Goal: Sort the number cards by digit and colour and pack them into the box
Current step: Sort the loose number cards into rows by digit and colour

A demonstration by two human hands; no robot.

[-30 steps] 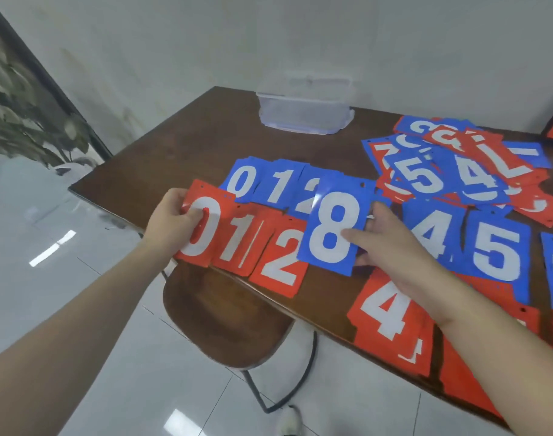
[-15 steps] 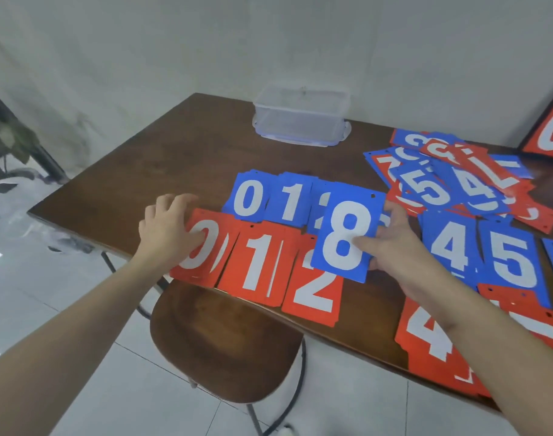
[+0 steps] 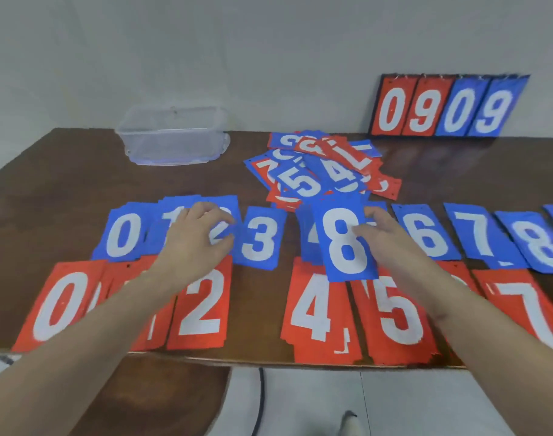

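My right hand (image 3: 383,234) holds a blue 8 card (image 3: 344,240) above the blue 4 and 5 stacks. My left hand (image 3: 196,240) rests with curled fingers on the blue 1 and blue 2 cards (image 3: 218,234). A blue row runs 0 (image 3: 122,236), 3 (image 3: 259,239), 6 (image 3: 426,234), 7 (image 3: 483,232), 8 (image 3: 539,243). In front lies a red row: 0 (image 3: 61,306), 2 (image 3: 203,303), 4 (image 3: 316,309), 5 (image 3: 398,313), 7 (image 3: 527,309). An unsorted pile (image 3: 322,168) sits behind. The clear plastic box (image 3: 173,135) stands at the back left.
A scoreboard stand (image 3: 450,105) showing 0 9 0 9 leans against the wall at the back right. The brown table's (image 3: 64,171) front edge runs just below the red cards. A wooden chair seat (image 3: 162,401) is under the front left.
The view has swung right, showing more of both rows. My left hand has moved from the red 0 card to the blue 1 and 2 cards. My right hand has carried the blue 8 rightwards.
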